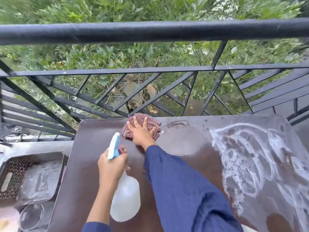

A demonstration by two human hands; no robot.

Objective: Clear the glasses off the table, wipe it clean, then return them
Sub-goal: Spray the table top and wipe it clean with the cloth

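Step in hand: the wipe. The table [93, 164] top has no glasses on it. One thing that looks like a glass [31, 216] sits low on the left beside the table, next to a tray [15, 164] (blurred, can't count more).

The right hand [142, 133] lies flat on the cloth [143, 119] at the far edge. Its fingers [145, 122] are spread and pressing down, not gripping.

The left hand [112, 166] is curled round the neck of the bottle [125, 198], nozzle pointing away. I can't tell if a finger is on the trigger.

The left half looks dry and dark. The right half is under foam [247, 156] streaks.

My read: roughly midway, wipe unfinished, return not begun.

Next move calls for dragging the cloth right through the foam with firm flat pressure, in overlapping passes and keeping the cloth on the tabletop. Park the bottle before fetching glasses.
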